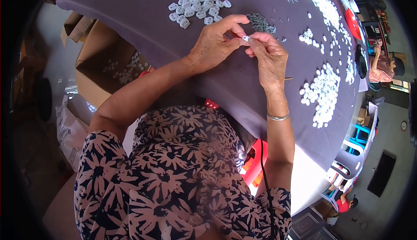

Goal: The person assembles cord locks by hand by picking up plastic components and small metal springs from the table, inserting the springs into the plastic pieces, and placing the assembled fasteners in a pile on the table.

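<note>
Over the dark cloth, a small white plastic piece [246, 38] is pinched between my two hands. The thumb and index finger of my left hand [216, 42] close on it from the left. From the other side, the fingertips of my right hand [270, 59] grip it too. Just beyond the fingers lies a heap of small grey screws [261, 23]. Farther left is a loose pile of white plastic pieces with holes [195, 6]. Small round white caps [323, 93] are heaped to the right of my right hand.
A purple-grey cloth [208, 83] covers the table. More white pieces [321, 5] and a red basket [352, 24] lie toward its far right. An open cardboard box [93, 62] with white pieces inside stands left of the table. Other people [384, 66] are at the right.
</note>
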The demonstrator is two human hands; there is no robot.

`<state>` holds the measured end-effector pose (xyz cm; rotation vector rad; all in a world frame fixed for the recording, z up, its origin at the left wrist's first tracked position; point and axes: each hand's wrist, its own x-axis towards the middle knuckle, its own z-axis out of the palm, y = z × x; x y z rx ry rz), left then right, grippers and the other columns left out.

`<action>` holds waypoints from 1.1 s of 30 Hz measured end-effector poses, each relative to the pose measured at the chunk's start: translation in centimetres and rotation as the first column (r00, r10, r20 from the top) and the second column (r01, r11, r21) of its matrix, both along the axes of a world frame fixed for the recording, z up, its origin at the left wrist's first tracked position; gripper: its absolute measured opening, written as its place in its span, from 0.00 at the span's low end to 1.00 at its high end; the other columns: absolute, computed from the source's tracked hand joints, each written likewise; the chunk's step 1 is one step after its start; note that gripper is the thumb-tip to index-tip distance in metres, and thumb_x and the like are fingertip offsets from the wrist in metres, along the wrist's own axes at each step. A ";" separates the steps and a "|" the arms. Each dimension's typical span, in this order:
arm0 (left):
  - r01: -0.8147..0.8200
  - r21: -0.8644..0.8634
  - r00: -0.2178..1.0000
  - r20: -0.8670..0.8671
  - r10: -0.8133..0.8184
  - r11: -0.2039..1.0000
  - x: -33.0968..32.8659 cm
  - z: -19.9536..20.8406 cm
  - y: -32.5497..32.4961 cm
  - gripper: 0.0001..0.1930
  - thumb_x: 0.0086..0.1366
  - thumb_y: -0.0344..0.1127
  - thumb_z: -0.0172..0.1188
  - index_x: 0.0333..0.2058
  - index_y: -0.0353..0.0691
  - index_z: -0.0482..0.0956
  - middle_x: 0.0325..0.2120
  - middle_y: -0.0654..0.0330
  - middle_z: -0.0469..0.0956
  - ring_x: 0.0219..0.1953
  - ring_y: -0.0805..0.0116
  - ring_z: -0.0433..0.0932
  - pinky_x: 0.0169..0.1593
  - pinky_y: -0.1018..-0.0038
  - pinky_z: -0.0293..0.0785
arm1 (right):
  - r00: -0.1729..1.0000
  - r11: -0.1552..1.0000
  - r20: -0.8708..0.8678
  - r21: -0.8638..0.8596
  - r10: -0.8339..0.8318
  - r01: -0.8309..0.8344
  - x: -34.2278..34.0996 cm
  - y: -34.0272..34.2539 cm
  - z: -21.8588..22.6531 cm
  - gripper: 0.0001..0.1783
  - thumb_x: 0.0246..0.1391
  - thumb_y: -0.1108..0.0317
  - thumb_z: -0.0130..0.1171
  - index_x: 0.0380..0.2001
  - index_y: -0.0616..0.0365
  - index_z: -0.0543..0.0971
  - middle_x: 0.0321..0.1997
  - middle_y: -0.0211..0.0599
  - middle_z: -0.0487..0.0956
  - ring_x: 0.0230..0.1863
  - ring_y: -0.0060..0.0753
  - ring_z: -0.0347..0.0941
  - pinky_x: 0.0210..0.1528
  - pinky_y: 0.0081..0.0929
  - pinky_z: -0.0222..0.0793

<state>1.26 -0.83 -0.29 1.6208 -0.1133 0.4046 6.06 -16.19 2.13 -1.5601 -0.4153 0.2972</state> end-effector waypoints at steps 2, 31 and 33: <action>0.006 -0.005 1.000 -0.008 -0.006 1.000 0.0 -0.1 0.0 0.20 0.58 0.24 0.58 0.50 0.41 0.71 0.30 0.63 0.77 0.31 0.77 0.75 0.36 0.79 0.74 | 0.996 1.000 0.095 -0.001 0.001 -0.001 0.0 0.2 -0.2 0.03 0.55 0.76 0.57 0.33 0.63 0.78 0.29 0.31 0.79 0.29 0.17 0.75 0.31 0.15 0.71; 0.052 -0.089 0.999 -0.008 -0.053 0.995 0.7 -1.1 -0.3 0.19 0.57 0.25 0.59 0.48 0.38 0.69 0.25 0.64 0.77 0.27 0.79 0.73 0.35 0.80 0.72 | 0.885 0.623 0.458 -0.717 0.083 0.312 15.2 -3.3 0.5 0.11 0.48 0.64 0.63 0.32 0.59 0.80 0.24 0.29 0.78 0.27 0.21 0.72 0.34 0.22 0.68; 0.042 -0.083 0.999 -0.025 -0.044 0.996 0.6 -0.9 -0.3 0.18 0.57 0.25 0.59 0.48 0.38 0.69 0.25 0.63 0.77 0.27 0.78 0.74 0.35 0.79 0.72 | 0.908 0.593 0.408 -0.756 0.096 0.277 15.3 -3.4 0.6 0.11 0.48 0.64 0.63 0.31 0.60 0.80 0.24 0.29 0.78 0.28 0.21 0.72 0.34 0.22 0.68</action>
